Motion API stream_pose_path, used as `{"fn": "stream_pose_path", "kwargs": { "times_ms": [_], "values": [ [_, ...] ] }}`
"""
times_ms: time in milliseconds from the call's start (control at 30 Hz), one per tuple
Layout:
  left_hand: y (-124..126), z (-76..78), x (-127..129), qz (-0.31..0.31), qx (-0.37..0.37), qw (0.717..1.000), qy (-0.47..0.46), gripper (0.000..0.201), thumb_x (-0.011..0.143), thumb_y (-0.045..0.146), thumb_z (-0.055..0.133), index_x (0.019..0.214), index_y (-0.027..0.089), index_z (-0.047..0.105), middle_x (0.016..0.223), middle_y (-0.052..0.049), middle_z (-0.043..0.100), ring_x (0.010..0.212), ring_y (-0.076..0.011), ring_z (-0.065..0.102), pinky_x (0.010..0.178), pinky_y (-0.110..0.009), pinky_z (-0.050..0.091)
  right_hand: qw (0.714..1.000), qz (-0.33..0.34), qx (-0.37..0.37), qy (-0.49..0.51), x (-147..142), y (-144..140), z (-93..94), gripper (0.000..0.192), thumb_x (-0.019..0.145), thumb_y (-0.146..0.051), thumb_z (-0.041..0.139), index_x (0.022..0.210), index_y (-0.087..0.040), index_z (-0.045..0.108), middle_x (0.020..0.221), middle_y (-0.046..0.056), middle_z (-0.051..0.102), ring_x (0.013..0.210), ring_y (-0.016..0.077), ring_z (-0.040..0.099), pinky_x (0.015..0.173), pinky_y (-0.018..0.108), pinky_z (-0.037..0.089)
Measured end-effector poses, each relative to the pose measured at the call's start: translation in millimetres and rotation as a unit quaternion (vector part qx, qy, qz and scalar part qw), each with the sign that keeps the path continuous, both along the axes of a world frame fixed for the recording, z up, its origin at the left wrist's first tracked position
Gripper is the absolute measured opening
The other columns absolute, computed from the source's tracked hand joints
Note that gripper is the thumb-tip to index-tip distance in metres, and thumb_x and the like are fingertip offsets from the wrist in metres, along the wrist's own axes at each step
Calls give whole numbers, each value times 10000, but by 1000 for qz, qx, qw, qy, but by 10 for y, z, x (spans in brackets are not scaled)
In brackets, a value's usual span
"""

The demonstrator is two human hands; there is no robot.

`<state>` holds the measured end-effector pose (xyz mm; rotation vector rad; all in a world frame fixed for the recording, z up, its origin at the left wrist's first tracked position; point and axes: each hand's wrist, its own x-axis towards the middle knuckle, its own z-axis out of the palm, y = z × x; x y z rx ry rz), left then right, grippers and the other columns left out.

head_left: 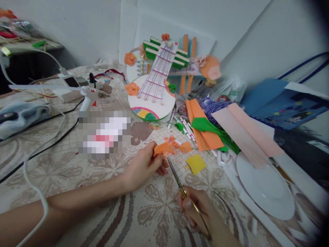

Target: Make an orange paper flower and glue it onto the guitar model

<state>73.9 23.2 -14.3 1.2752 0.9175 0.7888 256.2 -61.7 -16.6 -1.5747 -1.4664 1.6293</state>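
The orange paper piece [163, 149] is pinched by the left hand [142, 168]; scissors [177, 178], gripped by the right hand [197, 209], are pointed toward 11 o'clock at it.

A pixelated block [104, 134] hides something on the table from me. My right hand [203, 214] runs off the bottom edge, covering the scissors' [177, 176] handles. The right corners are dark.
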Motion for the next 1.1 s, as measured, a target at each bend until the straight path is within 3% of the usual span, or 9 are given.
{"fn": "stream_pose_path", "kwargs": {
  "times_ms": [233,500,1100],
  "values": [
    [-2,-10,-7,-11,22,1000,19,137,873,270,414,785,214,326,745,8,621,617,-138,650,578,-290,552,1000,12,12,5,18,-4,-74,609,696,-796,333,597,-199,407,408,-71,322,353,68,262,360,198,220],
    [-3,-27,-2,-18,26,999,20,139,873,275,412,783,211,328,741,-3,629,612,-145,653,562,-283,545,1000,11,-7,-22,-14,27,11,632,673,-820,316,612,-198,405,429,-69,316,377,73,275,373,203,233],
    [1,-25,-4,-12,43,998,48,138,882,272,403,784,211,327,735,7,629,611,-139,651,568,-284,551,1000,10,-2,1,-12,5,-36,593,707,-779,358,615,-195,402,430,-83,304,350,56,260,353,187,250]
  ]
}}
